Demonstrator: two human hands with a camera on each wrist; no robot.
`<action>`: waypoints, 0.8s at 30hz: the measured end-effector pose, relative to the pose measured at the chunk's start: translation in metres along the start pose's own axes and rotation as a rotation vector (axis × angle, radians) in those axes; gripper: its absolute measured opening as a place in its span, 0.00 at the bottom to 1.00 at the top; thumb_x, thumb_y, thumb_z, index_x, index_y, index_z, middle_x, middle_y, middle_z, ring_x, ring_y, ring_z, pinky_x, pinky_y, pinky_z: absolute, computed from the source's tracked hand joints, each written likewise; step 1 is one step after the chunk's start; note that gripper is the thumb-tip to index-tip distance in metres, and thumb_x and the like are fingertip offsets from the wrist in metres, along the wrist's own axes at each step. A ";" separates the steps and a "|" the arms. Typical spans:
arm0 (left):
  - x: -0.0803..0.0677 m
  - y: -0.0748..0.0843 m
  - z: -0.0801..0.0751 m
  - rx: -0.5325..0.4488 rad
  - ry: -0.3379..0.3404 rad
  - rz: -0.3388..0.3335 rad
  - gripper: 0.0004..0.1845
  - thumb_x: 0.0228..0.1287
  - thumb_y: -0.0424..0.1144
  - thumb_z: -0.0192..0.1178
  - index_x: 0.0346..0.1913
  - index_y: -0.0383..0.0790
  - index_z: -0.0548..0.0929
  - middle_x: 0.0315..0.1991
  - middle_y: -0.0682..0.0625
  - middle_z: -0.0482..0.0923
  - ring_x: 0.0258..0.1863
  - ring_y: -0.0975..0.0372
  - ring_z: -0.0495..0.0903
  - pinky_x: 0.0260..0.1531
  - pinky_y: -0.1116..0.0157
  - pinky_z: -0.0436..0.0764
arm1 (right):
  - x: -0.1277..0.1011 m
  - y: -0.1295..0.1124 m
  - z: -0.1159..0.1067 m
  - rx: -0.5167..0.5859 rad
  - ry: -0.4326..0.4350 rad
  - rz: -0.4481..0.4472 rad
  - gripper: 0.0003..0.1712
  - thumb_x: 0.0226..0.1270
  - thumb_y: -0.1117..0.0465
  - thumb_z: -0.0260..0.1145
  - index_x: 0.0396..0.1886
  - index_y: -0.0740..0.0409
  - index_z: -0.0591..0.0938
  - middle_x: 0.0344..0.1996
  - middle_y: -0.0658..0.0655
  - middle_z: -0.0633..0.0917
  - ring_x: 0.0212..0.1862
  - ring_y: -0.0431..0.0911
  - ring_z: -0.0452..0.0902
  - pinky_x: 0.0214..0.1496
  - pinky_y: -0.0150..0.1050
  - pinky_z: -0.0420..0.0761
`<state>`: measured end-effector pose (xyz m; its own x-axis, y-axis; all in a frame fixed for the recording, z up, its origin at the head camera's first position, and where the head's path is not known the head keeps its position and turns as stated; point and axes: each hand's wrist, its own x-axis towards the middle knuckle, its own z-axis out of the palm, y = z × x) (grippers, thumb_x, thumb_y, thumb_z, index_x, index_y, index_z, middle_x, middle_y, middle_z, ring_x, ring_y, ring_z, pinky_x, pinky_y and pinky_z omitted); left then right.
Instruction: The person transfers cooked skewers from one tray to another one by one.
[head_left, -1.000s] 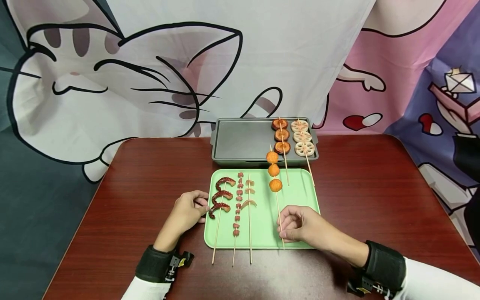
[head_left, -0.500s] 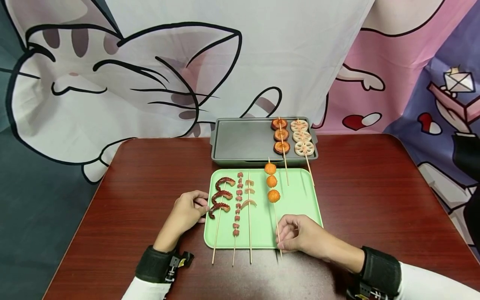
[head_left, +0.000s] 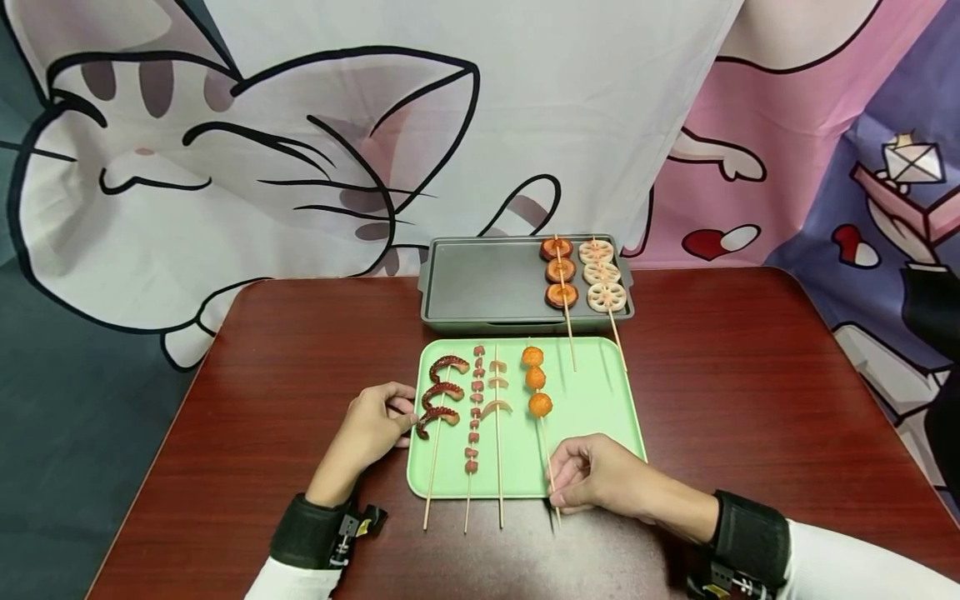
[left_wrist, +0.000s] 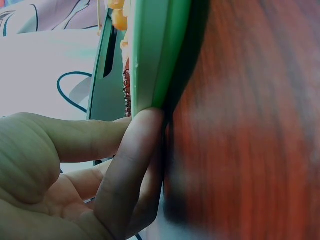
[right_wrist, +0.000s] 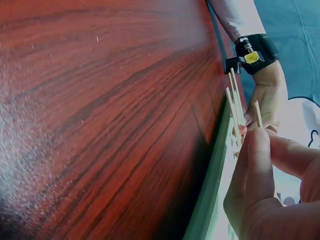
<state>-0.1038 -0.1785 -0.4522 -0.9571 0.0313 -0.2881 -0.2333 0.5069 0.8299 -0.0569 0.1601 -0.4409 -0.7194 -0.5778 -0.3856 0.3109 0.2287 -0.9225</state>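
My right hand (head_left: 596,473) pinches the stick of a skewer with orange balls (head_left: 536,378), low down near its bare end. The balls are over the right half of the green tray (head_left: 592,417); whether they touch it I cannot tell. At the tray's left edge, my left hand (head_left: 378,423) grips the rim between thumb and fingers, as the left wrist view shows. On the tray lie a tentacle skewer (head_left: 442,392), a skewer of small pinkish-red pieces (head_left: 475,408) and one with curved pale pieces (head_left: 497,407). Their stick ends overhang the near edge.
Behind the green tray stands a grey grill pan (head_left: 480,279). On its right side lie a skewer of brown mushroom-like rounds (head_left: 561,271) and a lotus root skewer (head_left: 603,275), sticks reaching over the green tray. All stand on a reddish-brown table (head_left: 720,383), a printed cloth (head_left: 600,108) behind.
My right hand has drawn the orange-ball skewer toward me and a little left, from overlapping the grill pan to over the green tray. The left hand has stayed at the rim.
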 end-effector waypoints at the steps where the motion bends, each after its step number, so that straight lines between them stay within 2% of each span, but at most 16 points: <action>1: 0.000 0.000 0.000 0.000 0.002 -0.002 0.17 0.65 0.23 0.65 0.57 0.29 0.82 0.39 0.41 0.81 0.30 0.61 0.82 0.25 0.66 0.90 | 0.001 0.000 0.000 0.005 -0.001 0.007 0.13 0.56 0.77 0.74 0.38 0.74 0.80 0.28 0.54 0.85 0.32 0.42 0.85 0.39 0.34 0.92; 6: -0.001 -0.001 0.000 -0.002 0.002 -0.003 0.17 0.66 0.24 0.65 0.57 0.29 0.82 0.39 0.41 0.81 0.31 0.61 0.82 0.26 0.66 0.90 | 0.006 0.001 0.000 0.006 0.002 0.035 0.12 0.57 0.77 0.74 0.39 0.75 0.80 0.28 0.55 0.86 0.32 0.42 0.86 0.39 0.34 0.92; 15: -0.002 0.000 -0.001 0.004 0.002 0.011 0.17 0.66 0.23 0.64 0.57 0.28 0.82 0.39 0.40 0.81 0.31 0.61 0.82 0.25 0.65 0.90 | 0.012 0.004 0.000 -0.015 -0.010 0.030 0.12 0.57 0.77 0.74 0.39 0.74 0.81 0.28 0.55 0.87 0.31 0.43 0.86 0.37 0.35 0.92; 24: -0.001 -0.001 -0.001 0.009 0.004 0.013 0.17 0.66 0.24 0.64 0.57 0.28 0.82 0.39 0.41 0.81 0.30 0.61 0.82 0.25 0.65 0.90 | 0.015 0.004 -0.002 -0.064 -0.015 0.040 0.04 0.65 0.74 0.70 0.37 0.73 0.82 0.25 0.55 0.86 0.27 0.41 0.85 0.34 0.35 0.92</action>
<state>-0.1031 -0.1798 -0.4526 -0.9606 0.0347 -0.2758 -0.2194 0.5146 0.8289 -0.0679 0.1533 -0.4503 -0.6977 -0.5785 -0.4225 0.2983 0.3016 -0.9056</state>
